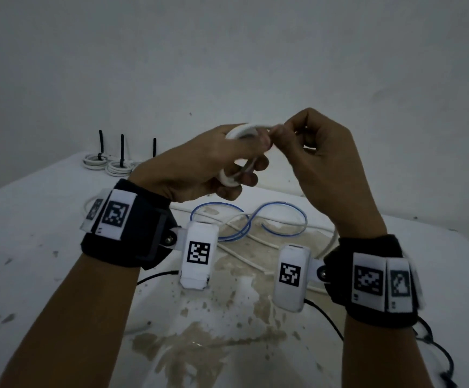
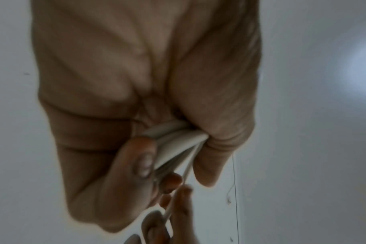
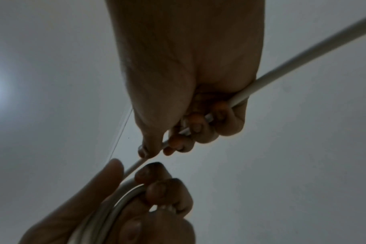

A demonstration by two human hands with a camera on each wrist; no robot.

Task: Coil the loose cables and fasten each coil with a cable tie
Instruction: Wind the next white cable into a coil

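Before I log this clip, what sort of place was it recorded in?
Probably a bare makeshift work spot rather than a fitted workshop: a stained white table against a plain white wall, with tied cable coils at the back and a loose blue cable lying on it.

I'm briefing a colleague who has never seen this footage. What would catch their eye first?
First the two raised hands at centre: the left hand grips a white cable coil, and the right hand holds that cable's loose run. Next, the blue cable looped on the stained table below them. Last, the finished coils at the far left, black cable ties sticking up.
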